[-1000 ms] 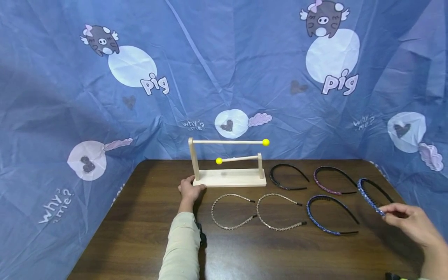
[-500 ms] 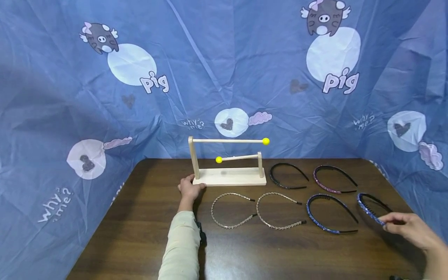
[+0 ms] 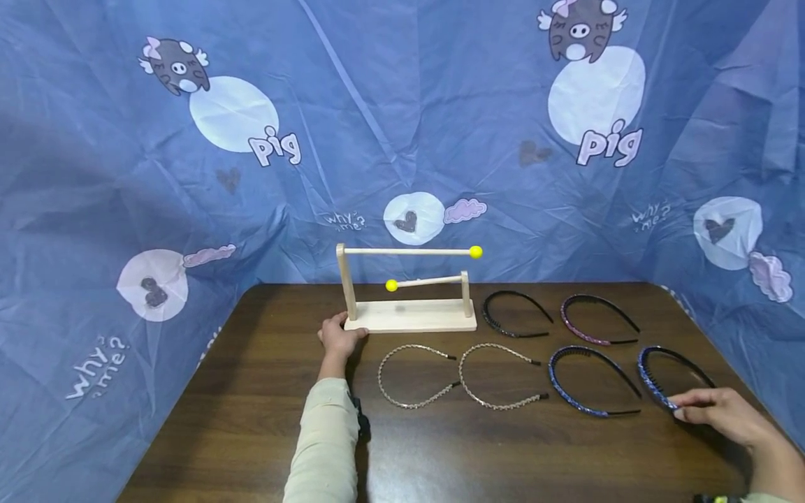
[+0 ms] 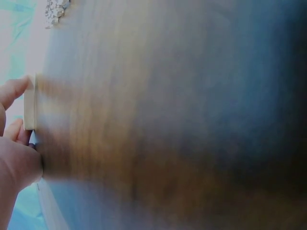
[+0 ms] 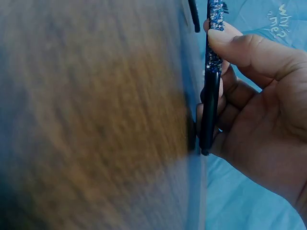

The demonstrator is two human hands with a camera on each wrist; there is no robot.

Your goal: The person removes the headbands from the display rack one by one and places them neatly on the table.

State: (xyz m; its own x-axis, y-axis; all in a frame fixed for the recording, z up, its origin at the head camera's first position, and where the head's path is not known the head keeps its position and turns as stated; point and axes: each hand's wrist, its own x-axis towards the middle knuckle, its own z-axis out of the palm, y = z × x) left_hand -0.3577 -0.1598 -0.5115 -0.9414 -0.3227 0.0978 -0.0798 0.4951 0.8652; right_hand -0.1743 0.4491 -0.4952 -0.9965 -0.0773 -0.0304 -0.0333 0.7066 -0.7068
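At the table's right side my right hand (image 3: 723, 417) pinches a blue sequined headband (image 3: 648, 378) near one end. In the right wrist view the thumb (image 5: 221, 37) presses on the glittery part, and the plain black tip (image 5: 209, 110) runs down past the curled fingers. My left hand (image 3: 339, 340) grips the left end of a wooden stand's base (image 3: 409, 318), with thumb and fingers on either side of that end in the left wrist view. The stand has two rods at different heights, each ending in a yellow ball (image 3: 476, 252).
Left of the held headband lies another blue headband (image 3: 558, 386). Behind are a pink one (image 3: 574, 330) and a black one (image 3: 494, 324). Two thin braided headbands (image 3: 381, 385) lie in front of the stand. Blue printed cloth (image 3: 415, 140) hangs behind the brown table (image 3: 503, 461).
My right hand has lowered the blue headband toward the tabletop and brought it slightly left. My left hand stays at the stand's base.
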